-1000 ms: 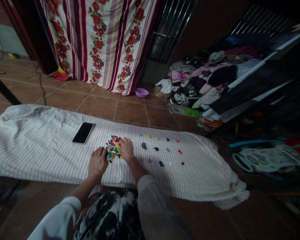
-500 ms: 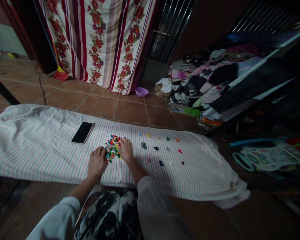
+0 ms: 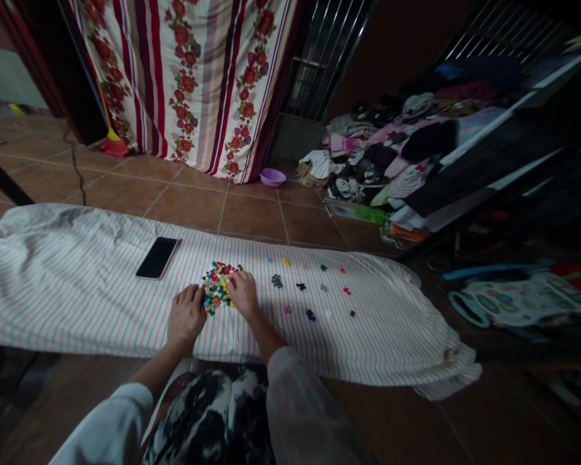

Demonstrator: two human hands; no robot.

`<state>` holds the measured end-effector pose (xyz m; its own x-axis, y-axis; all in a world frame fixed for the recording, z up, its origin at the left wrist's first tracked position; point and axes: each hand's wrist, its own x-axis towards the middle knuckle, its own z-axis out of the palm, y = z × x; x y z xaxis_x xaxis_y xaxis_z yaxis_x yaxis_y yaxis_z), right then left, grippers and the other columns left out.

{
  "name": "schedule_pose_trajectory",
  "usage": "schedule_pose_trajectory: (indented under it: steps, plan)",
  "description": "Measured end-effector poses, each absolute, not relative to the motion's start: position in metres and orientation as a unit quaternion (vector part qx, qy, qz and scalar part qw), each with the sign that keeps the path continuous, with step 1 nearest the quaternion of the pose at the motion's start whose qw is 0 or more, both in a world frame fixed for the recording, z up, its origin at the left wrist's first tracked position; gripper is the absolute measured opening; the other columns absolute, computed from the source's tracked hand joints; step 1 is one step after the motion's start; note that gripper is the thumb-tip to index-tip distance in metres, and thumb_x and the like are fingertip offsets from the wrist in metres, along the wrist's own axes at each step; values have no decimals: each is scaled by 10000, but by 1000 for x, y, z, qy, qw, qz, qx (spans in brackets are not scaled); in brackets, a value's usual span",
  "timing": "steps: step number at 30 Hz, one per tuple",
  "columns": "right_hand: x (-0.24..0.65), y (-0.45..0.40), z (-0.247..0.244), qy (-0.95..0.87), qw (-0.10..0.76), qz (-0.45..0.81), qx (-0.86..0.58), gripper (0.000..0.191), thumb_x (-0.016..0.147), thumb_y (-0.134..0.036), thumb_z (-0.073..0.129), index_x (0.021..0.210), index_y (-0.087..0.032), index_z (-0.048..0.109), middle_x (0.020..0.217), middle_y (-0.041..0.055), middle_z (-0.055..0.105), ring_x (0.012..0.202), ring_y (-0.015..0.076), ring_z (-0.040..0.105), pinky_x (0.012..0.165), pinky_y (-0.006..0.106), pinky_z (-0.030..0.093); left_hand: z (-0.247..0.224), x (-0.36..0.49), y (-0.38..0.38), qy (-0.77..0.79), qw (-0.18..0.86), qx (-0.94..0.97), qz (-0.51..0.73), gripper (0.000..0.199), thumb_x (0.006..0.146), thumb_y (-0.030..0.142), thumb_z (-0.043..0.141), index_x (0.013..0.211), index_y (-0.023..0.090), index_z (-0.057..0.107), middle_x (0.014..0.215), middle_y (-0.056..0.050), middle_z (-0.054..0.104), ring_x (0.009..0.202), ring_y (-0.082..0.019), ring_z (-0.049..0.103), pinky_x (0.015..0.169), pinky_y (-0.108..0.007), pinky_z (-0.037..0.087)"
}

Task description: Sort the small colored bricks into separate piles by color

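A mixed pile of tiny multicoloured pieces [image 3: 217,281] lies on the striped cloth [image 3: 101,303]. My left hand [image 3: 187,312] rests on the cloth against the pile's near left edge, fingers laid down with nothing visible in them. My right hand [image 3: 243,295] is over the pile's right side, its fingers bent and drawn together among the pieces; what they pinch is too small to see. To the right sit small single-colour groups, among them dark grey pieces [image 3: 277,281], black pieces [image 3: 301,286], yellow pieces [image 3: 286,261], red pieces [image 3: 347,290] and dark blue pieces [image 3: 310,315].
A phone [image 3: 157,258] lies on the cloth left of the pile. Beyond the cloth-covered surface are a purple basin [image 3: 272,177], a broom [image 3: 113,145] and a floral curtain [image 3: 206,84]. Heaped clothes [image 3: 392,148] fill the back right.
My right hand's fingers have shifted slightly at the pile's right side, with yellow pieces now showing beyond them. My left hand stays at the pile's edge. The view has shifted slightly.
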<state>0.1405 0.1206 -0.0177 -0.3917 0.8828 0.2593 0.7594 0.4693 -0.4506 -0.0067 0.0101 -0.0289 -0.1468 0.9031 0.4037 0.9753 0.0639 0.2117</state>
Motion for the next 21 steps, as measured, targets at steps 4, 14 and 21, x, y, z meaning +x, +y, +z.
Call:
schedule_pose_trajectory:
  steps: [4,14,21]
  plan:
    - [142,120,-24,-817,268,137,-492,119,887,-169,589,941,-224,680,971,32,688,1001,213,554,912,322,395,-29,-6,10,-728,80,-645,-217,319,849,165,477,1138,159,613,1229,-129,619,1154,-261,557,953,-403,433]
    - [143,110,-27,-822,293,119,-474,126,890,-157,559,926,-228,656,927,26,681,973,199,552,909,324,394,-31,-8,10,-724,90,-651,-208,333,871,177,453,1166,145,606,1229,-142,625,1146,-267,564,940,-410,435]
    - [151,104,-22,-817,309,101,-477,152,870,-165,565,957,-234,670,947,22,678,989,197,540,916,321,372,-29,-8,9,-733,90,-646,-194,340,858,193,473,1169,152,606,1233,-120,628,1079,-273,585,887,-400,444]
